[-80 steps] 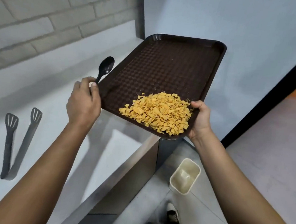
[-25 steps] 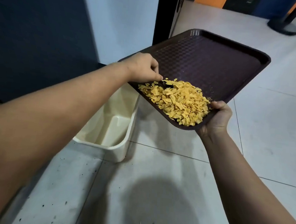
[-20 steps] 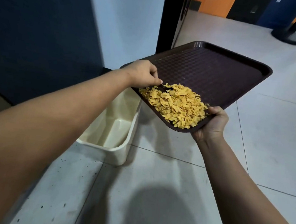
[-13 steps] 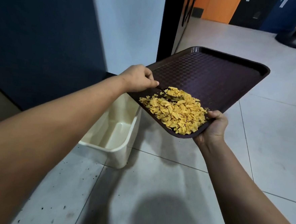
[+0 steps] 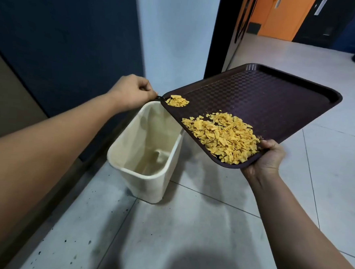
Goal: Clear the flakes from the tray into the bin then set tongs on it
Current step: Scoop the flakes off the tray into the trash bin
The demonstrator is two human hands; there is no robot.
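scooping flakes [image 5: 222, 137] off the tray [image 5: 269, 98] toward the bin [image 5: 146, 176]
left hand [image 5: 131, 93] pinches a spoon [image 5: 175, 101] now lifted loaded from the pile; right hand [image 5: 267, 157] grips the tray corner; most flakes remain.

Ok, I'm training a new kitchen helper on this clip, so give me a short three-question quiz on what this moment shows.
1. True or false: the bin already holds a heap of flakes.
2. Multiple choice: the right hand grips the tray at
A) its far rim
B) its near corner
C) its middle
3. Fill in: the left hand holds a dark ____ loaded with flakes at the tray's left edge, above the bin.

Key
1. False. No heap of flakes shows inside; the main pile lies on the tray.
2. B
3. spoon
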